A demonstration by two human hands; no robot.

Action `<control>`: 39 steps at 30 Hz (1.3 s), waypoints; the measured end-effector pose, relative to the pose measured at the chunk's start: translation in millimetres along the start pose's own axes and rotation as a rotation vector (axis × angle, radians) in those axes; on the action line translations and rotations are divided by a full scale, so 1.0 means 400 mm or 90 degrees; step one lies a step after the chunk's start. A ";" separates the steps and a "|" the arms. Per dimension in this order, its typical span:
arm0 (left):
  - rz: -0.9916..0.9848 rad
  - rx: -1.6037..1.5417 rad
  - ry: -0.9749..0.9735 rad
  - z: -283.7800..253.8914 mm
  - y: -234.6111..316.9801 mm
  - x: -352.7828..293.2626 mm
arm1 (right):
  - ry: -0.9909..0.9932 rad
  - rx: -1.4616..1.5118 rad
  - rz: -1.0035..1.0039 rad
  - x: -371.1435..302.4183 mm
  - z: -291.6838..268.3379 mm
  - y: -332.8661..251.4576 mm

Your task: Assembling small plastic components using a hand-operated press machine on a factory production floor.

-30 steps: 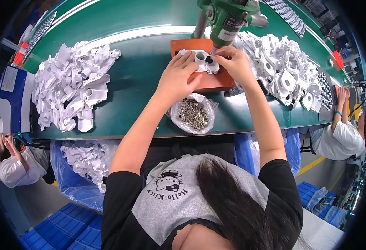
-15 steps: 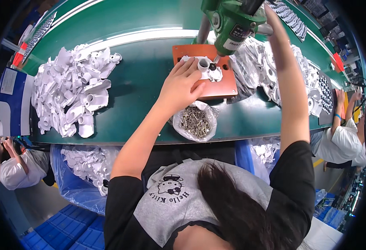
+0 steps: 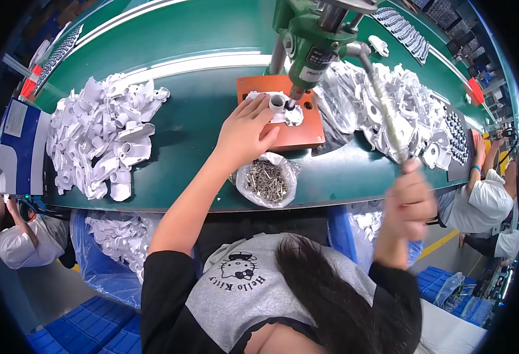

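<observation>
My left hand (image 3: 245,131) lies with its fingers stretched over the left side of a white plastic part (image 3: 294,117), thumb spread apart. The part rests on an orange fixture block (image 3: 302,139), its round collar facing up. Above it stands a green hand press (image 3: 308,56), whose ram tip comes down at a dark spot beside the collar. My right hand (image 3: 410,197), blurred by motion, is closed round the end of the press's lever (image 3: 384,103), which slants down toward me. An open plastic bag of screws (image 3: 266,180) sits just in front of the block.
Heaps of white plastic parts lie left (image 3: 97,135) and right (image 3: 395,106) on the green table (image 3: 194,141). A clear plastic bag (image 3: 336,106) adjoins the block. Lined blue bins (image 3: 106,268) hold more parts below the edge. Other people (image 3: 484,200) work at both sides.
My right hand has swung the lever down from high beside the press toward the table's near edge. The ram has come down to the white part. My left hand stays on the part.
</observation>
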State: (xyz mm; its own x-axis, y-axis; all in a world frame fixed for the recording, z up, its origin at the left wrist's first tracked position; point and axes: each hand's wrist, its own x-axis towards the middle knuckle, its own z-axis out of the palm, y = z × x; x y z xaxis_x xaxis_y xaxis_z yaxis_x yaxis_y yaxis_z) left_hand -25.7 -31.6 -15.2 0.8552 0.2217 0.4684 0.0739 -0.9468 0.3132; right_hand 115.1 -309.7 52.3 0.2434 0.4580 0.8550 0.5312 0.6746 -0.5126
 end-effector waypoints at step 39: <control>-0.373 0.535 -0.202 -0.249 -0.405 -0.018 | 0.032 -0.971 0.362 -0.238 -0.351 0.155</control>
State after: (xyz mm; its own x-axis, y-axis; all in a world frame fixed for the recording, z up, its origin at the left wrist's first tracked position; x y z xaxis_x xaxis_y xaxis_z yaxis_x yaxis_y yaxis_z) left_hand -95.0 143.4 13.1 0.6571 0.7375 0.1561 0.7421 -0.5966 -0.3056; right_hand 238.9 -392.6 -49.6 0.6868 0.3948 0.6103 0.6269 -0.7466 -0.2225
